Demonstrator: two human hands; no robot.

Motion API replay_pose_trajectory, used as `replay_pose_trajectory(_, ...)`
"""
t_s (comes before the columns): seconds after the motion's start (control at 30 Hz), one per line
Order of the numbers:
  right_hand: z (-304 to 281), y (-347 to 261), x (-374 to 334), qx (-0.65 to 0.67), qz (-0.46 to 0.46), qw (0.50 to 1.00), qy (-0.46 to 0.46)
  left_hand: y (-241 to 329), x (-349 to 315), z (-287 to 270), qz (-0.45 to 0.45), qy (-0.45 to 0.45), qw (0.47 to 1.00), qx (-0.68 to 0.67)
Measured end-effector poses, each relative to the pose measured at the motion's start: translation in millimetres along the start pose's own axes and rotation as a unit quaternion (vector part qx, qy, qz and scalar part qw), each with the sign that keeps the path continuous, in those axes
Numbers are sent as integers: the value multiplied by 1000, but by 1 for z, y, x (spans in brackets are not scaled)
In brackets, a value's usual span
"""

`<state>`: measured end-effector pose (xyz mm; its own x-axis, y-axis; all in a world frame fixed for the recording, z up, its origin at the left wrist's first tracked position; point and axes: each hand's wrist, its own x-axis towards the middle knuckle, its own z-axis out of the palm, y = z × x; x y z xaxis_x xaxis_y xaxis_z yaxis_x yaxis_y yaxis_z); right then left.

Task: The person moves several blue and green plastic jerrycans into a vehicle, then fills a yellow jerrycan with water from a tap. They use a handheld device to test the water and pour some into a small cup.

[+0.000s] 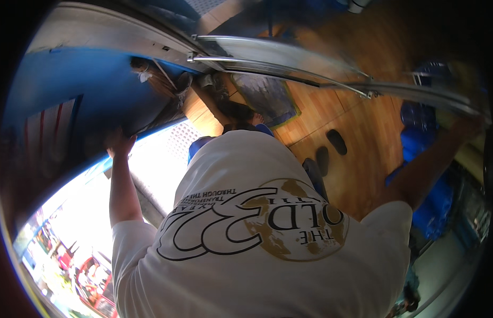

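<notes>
My left hand (121, 146) reaches out to the left, against the lower edge of a dark blue panel (93, 69); its thumb and a finger show spread apart, and the rest is in shadow. Far to the right, my right hand (467, 127) is at the end of a metal-framed glass door (278, 50). That hand is dim and blurred, so its fingers cannot be made out. The door's metal bar (289, 70) runs across the upper part of the view.
Below me are a wood-look tiled floor (358, 143), a grey mat with a yellow edge (267, 95) and dark slippers (336, 142). Blue plastic-wrapped bundles (432, 201) stand at the right. Bright daylight and a perforated metal step (177, 140) lie at the left.
</notes>
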<state>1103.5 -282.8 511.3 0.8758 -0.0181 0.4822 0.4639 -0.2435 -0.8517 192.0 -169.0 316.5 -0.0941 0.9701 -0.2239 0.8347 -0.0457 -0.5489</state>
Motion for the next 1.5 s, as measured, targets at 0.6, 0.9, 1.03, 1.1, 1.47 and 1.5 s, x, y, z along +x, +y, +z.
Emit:
replay_pose_trajectory(0.6,-11,35,32,-128,-112,979,-108,-37,-161,44,-130,-279,926,-217)
replay_pose_trajectory(0.9,-19,35,12,-175,-192,950,-172,-63,-312,109,-223,-323,882,-261)
replay_pose_trajectory(1.03,-18,33,-4,-186,-215,936,-206,-60,-371,133,-270,-389,860,-191)
replay_pose_trajectory(1.1,-13,32,-13,-189,-223,930,-224,-62,-402,152,-276,-436,841,-164)
replay_pose_trajectory(1.47,-3,20,-43,-205,-262,898,-289,-81,-482,277,-262,-601,711,-254)
replay_pose_trajectory(1.5,-2,19,-44,-206,-264,895,-295,-65,-477,287,-239,-612,705,-269)
